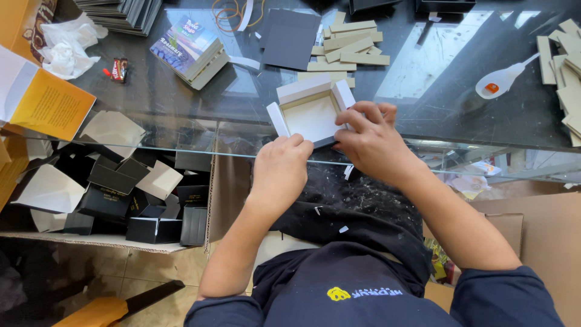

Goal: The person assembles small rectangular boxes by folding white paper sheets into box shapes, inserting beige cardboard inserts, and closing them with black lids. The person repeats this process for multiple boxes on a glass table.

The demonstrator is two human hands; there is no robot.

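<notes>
We've got the small white box tray (pixel 311 112) at the glass table's (pixel 181 103) 6 o'clock edge, left hand (pixel 279 166) and right hand (pixel 370 140) both pinching its near wall flaps, apparently to square them; glue bottle (pixel 501 80) parked at 3 o'clock.

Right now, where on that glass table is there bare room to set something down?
Bare glass lies between the cardboard strips and the glue bottle, and again left of the white tray, below the booklet stack. It is crowded around both hands and along the far edge.

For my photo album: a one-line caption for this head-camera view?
Both hands, left and right, fold a small white cardboard tray on a glass table.
</notes>
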